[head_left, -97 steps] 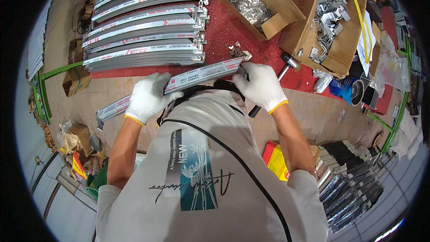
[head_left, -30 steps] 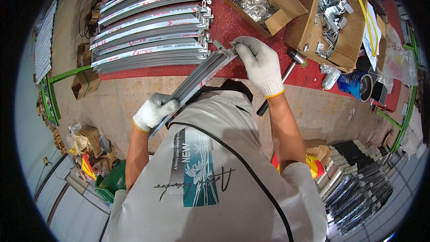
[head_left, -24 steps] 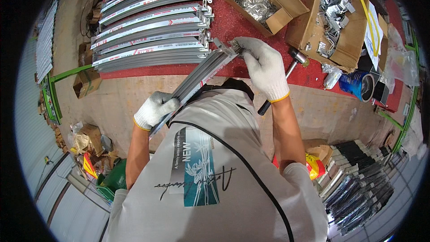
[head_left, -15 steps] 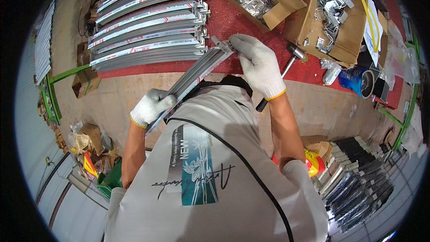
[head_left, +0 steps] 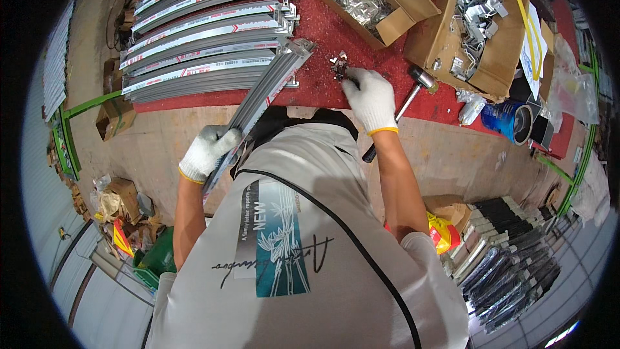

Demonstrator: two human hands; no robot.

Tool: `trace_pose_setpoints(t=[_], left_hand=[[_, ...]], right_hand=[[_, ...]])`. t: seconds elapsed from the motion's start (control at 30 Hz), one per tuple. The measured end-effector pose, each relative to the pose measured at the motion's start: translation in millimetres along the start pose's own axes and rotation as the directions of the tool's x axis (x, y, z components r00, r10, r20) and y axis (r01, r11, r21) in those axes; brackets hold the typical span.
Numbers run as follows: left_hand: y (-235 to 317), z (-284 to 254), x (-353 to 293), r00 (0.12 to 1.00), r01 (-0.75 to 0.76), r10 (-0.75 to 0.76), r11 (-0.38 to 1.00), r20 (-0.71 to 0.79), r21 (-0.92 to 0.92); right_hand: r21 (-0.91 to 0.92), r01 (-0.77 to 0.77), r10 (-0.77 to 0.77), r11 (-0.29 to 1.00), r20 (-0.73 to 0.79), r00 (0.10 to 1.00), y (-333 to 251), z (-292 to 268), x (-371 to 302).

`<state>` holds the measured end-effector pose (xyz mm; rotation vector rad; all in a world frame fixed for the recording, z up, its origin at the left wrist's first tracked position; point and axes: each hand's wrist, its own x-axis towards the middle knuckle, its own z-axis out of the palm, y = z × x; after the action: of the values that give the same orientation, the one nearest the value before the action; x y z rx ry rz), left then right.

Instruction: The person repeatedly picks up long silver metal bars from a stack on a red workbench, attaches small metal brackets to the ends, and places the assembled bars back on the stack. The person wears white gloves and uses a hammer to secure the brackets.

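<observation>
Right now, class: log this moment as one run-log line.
left hand: grips metal rail | right hand: on small metal pieces, red mat | nearby: hammer, cardboard boxes

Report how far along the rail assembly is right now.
Done: a row of metal rails lies stacked on the red table. In hand: left hand grips one rail; right hand reaches small metal parts. Left: boxes of clips remain well filled.

White gloves with yellow cuffs, grey printed T-shirt.
</observation>
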<state>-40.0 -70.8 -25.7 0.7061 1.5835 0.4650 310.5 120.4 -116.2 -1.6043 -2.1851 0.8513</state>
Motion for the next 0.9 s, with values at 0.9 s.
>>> trace_pose_setpoints(t=[0.9], left_hand=[[3.0,-2.5,16.4,0.999,0.017,-0.025,0.982,0.041,0.188]], right_hand=[[0.367,-0.357,0.354,0.859,0.079,0.932,19.8,-12.5,-7.6]])
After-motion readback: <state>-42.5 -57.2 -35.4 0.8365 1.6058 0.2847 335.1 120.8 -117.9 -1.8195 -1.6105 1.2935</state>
